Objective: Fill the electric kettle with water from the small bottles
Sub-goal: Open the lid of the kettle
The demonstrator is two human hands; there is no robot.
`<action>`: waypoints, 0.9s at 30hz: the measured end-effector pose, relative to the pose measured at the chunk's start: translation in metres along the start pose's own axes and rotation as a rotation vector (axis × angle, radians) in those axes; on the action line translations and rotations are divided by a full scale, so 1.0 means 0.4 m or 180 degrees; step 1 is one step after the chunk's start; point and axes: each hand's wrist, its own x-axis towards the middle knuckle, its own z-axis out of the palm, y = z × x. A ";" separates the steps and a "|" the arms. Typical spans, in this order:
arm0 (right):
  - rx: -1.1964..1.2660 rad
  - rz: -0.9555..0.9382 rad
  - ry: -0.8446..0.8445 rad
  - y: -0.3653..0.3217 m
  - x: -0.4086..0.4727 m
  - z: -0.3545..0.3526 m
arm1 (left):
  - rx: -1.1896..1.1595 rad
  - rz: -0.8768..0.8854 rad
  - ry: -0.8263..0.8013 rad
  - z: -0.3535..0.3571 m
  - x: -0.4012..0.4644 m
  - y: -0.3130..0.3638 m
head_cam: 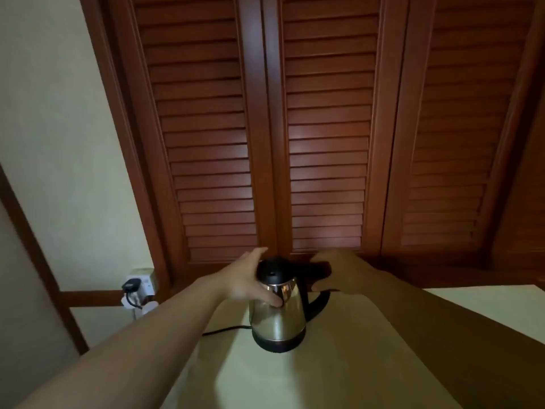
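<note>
Kettle (277,314) stands near the table's (265,385) left edge, cord (227,329) trailing to a socket (141,286); left hand (250,283) cups its body, right hand (342,273) grips the handle; shutters (324,128) close behind

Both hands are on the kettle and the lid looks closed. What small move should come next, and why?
Probably open the lid. The kettle stands upright on the table with its black lid down, the left hand holds the steel body and the right hand is at the handle. No bottle is in view, and water cannot go in while the lid is shut.
</note>
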 end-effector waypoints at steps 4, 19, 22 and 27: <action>0.0368 -0.0045 0.0148 0.018 0.013 0.032 | -0.0277 -0.0073 0.0049 0.026 0.033 -0.051; 0.0402 -0.0099 0.0531 -0.015 -0.024 -0.054 | -0.0605 0.0346 0.0921 -0.024 -0.001 0.019; 0.0432 0.0036 0.0490 -0.048 -0.091 -0.092 | -0.0590 0.0477 0.0938 -0.016 -0.042 0.061; 0.0403 0.0152 0.0376 -0.094 -0.234 -0.087 | -0.0812 0.0574 0.0791 0.066 -0.129 0.081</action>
